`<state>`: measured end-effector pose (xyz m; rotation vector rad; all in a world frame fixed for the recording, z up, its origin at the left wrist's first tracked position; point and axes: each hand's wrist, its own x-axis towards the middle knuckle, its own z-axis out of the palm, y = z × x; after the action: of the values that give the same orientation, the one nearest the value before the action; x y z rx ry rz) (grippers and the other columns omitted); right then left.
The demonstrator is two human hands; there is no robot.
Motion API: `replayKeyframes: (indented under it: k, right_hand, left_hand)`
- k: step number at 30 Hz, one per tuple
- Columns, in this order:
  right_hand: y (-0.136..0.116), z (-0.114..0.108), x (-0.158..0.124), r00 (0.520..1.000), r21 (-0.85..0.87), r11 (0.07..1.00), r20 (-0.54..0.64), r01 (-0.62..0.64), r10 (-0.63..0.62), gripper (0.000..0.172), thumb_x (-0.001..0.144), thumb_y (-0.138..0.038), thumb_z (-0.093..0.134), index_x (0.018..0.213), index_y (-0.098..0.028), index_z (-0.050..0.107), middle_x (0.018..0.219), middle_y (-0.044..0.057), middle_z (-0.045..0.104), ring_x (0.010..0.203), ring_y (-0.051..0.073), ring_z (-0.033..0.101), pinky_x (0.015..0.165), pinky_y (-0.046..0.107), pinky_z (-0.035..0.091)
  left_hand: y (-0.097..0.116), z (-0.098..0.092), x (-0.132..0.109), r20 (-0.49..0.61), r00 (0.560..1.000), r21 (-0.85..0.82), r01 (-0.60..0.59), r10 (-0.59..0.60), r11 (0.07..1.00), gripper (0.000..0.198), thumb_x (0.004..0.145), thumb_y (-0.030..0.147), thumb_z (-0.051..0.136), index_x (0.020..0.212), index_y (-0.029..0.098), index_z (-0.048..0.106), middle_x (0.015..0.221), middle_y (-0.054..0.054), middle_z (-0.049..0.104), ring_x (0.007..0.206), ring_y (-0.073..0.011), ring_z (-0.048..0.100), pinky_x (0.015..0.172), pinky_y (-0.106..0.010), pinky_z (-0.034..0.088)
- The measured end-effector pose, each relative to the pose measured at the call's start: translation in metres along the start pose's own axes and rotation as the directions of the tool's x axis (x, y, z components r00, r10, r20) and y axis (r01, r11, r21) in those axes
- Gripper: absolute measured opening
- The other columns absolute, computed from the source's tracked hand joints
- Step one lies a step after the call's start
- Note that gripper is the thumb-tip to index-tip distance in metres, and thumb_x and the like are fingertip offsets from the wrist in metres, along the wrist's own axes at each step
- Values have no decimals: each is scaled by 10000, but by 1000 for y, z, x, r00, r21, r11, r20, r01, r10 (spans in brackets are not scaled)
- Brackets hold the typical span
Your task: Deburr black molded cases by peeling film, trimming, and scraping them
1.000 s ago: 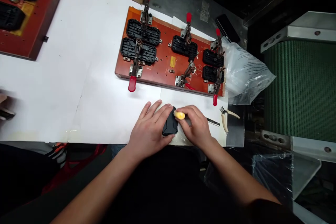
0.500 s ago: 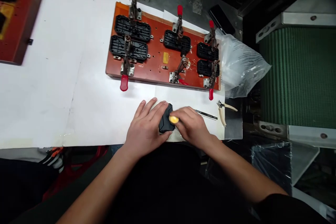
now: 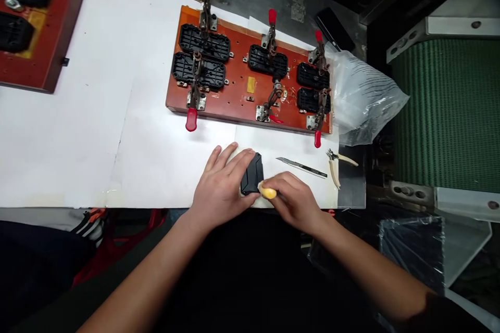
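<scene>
A flat black plastic cover (image 3: pixel 253 174) lies on the white-papered tabletop near its front edge. My left hand (image 3: pixel 222 187) holds its left side, fingers stretched along the far side and thumb against the near edge. My right hand (image 3: pixel 292 197) is closed around a small tool with a rounded yellow end (image 3: pixel 267 192), at the cover's near right corner. The tool's tip is hidden by the fingers. Just beyond my right hand lies a slim craft knife (image 3: pixel 302 167), with cream-handled nippers (image 3: pixel 336 166) to its right.
Behind my hands stands a red-brown fixture board (image 3: pixel 234 101) with several black parts under red-handled toggle clamps. A second board (image 3: pixel 58 52) is at the far left. A clear plastic bag (image 3: pixel 363 99), a dark phone (image 3: pixel 334 28) and a green ribbed belt (image 3: pixel 445 114) are at the right.
My right hand and the yellow-ended tool have moved toward me and right, from the cover's right side to its near corner. More of the knife shows. The view has shifted slightly.
</scene>
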<state>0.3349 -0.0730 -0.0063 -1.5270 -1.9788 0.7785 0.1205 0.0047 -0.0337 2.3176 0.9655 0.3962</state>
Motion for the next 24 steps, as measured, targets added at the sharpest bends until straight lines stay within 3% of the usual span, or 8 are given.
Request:
replayKeyframes:
  k: [5, 11, 16, 21, 24]
  right_hand:
    - [-4, 0, -2, 999, -35, 999, -12, 38, -39, 212, 1030, -149, 583, 1216, -241, 628, 1083, 70, 715, 994, 230, 659, 882, 403, 571]
    - [0, -1, -2, 999, 17, 999, -22, -48, 48, 207, 1024, -149, 615, 1207, -242, 642, 1086, 57, 723, 988, 211, 669, 863, 363, 565]
    - [10, -3, 13, 993, -52, 999, -122, 0, -6, 171, 1014, -153, 635, 1162, -235, 657, 1051, 64, 720, 975, 221, 672, 878, 378, 565]
    - [5, -2, 5, 998, 31, 999, -37, -40, 42, 233, 1012, -130, 626, 1208, -254, 655, 1126, 57, 739, 1022, 211, 688, 885, 373, 582]
    - [9, 0, 13, 993, -17, 1000, -117, -20, 17, 162, 1019, -157, 630, 1155, -239, 665, 1073, 66, 732, 996, 219, 684, 873, 378, 578]
  left_hand:
    - [-1, 1, -1, -10, 1000, 10, 3, -2, 1000, 874, 864, 352, 806, 1598, 191, 360, 1612, -89, 516, 1598, -348, 289, 1364, -556, 135]
    - [-2, 0, -1, 10, 1000, -6, -10, 10, 1000, 894, 852, 378, 822, 1599, 186, 371, 1616, -91, 513, 1604, -359, 271, 1366, -554, 112]
    - [-2, 0, -1, 7, 1000, 8, -8, 7, 1000, 879, 871, 393, 814, 1602, 190, 370, 1625, -73, 507, 1603, -350, 273, 1365, -562, 118]
    - [-4, 0, -2, 6, 1000, 9, -17, 17, 1000, 893, 863, 383, 821, 1604, 188, 362, 1629, -77, 501, 1601, -347, 281, 1365, -560, 130]
    - [-4, 0, -2, -10, 1000, 14, -17, 17, 1000, 879, 878, 377, 816, 1606, 202, 357, 1635, -67, 493, 1594, -350, 293, 1363, -560, 135]
